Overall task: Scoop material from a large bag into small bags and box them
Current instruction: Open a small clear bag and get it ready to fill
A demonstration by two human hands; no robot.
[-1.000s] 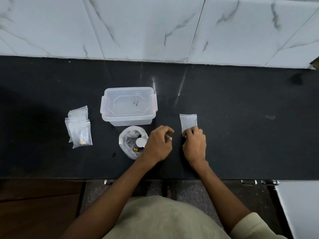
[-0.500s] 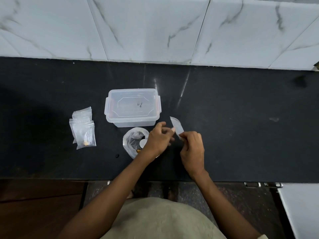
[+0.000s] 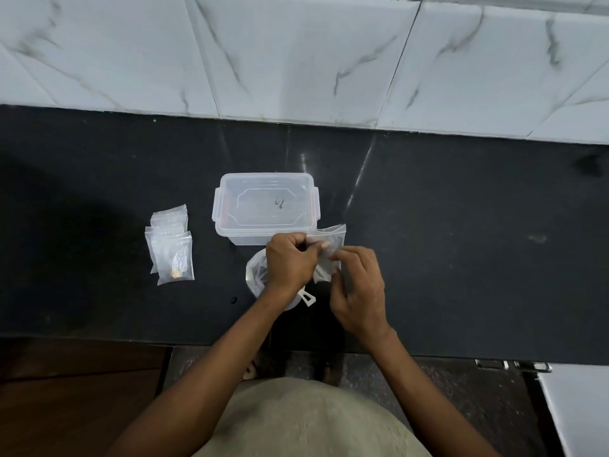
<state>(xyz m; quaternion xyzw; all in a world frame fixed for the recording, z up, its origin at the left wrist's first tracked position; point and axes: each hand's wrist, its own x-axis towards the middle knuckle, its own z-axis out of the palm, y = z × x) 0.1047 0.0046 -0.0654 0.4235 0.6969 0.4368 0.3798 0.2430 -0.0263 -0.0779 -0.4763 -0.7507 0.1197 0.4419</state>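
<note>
Both hands hold 1 small bag up just above the big bag, prob. to pull its mouth open for filling. Left hand & right hand pinch its edges. Box sits lidded behind.

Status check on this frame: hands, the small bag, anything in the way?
Left hand and right hand both pinch small bag, held above counter. Large bag partly hidden under left hand. Box lid on. Nothing in the way.
</note>
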